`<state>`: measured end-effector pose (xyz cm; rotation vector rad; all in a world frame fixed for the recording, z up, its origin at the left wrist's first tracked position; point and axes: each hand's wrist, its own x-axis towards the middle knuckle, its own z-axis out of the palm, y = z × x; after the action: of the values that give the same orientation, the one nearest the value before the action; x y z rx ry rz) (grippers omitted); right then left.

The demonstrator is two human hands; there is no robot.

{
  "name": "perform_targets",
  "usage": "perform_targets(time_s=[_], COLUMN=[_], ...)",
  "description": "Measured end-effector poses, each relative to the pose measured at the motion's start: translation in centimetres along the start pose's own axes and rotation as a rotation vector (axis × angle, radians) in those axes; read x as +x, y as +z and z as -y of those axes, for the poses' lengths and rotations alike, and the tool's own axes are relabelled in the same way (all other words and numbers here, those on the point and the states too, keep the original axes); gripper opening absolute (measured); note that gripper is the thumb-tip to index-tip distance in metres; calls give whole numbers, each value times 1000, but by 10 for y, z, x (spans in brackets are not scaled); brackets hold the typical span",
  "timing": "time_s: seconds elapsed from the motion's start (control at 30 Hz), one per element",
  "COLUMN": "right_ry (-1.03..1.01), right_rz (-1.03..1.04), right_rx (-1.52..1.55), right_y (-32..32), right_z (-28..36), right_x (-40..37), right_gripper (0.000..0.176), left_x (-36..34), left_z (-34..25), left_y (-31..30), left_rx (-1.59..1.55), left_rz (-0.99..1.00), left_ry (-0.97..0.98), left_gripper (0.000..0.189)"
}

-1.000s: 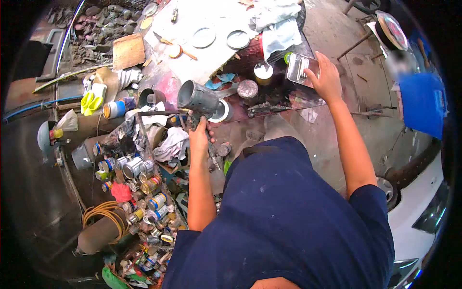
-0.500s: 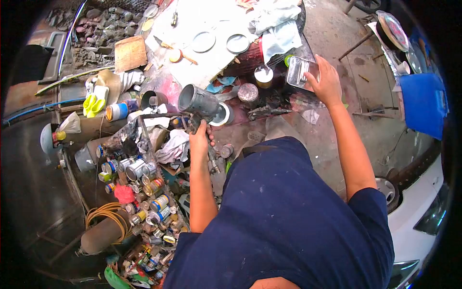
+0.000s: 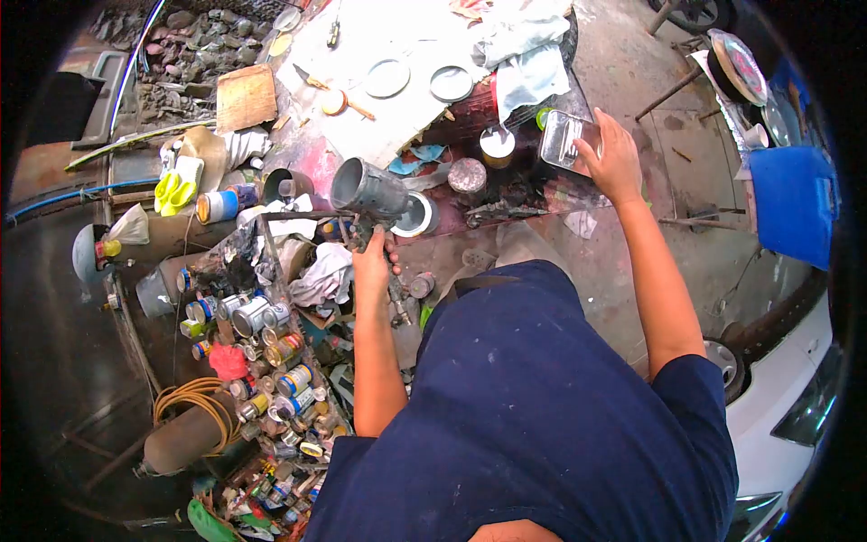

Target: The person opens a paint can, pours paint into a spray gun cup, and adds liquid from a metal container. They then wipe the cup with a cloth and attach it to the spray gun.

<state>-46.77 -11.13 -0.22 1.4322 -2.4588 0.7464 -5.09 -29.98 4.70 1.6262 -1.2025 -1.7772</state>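
Observation:
My left hand (image 3: 373, 256) is wrapped round a spray gun whose open grey cup (image 3: 368, 190) tilts up and to the left, its inside showing. Right beside that cup stands a white-rimmed tin (image 3: 416, 215). At the table's right side, my right hand (image 3: 612, 158) has its fingers round the right edge of a clear rectangular container (image 3: 562, 141). Between the hands are a lidded round can (image 3: 467, 176) and an open can of white paint (image 3: 497, 143).
Round lids (image 3: 386, 79) lie on the white-covered table top (image 3: 348, 126). Many paint cans (image 3: 250, 318) crowd the lower left, near a coiled hose (image 3: 194, 394). At the right are a blue bin (image 3: 792, 203) and a white car (image 3: 781, 397).
The view has shifted slightly. Both hands keep nearly the same places, with the spray gun and the clear container still held.

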Motion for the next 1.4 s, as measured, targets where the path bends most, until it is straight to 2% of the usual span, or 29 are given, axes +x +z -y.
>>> perform_targets(time_s=[0.8,1.4], right_ry=[0,8], right_rz=[-1,1], right_rx=[-10,-13], right_y=[1,1], right_z=[1,0], right_x=[1,1], right_gripper=[67,70], left_x=[-4,-5], left_z=[-10,-8], left_y=[-4,-2], left_rx=[5,51], left_rz=[-14,-9], left_ry=[43,31], left_gripper=[18,22])
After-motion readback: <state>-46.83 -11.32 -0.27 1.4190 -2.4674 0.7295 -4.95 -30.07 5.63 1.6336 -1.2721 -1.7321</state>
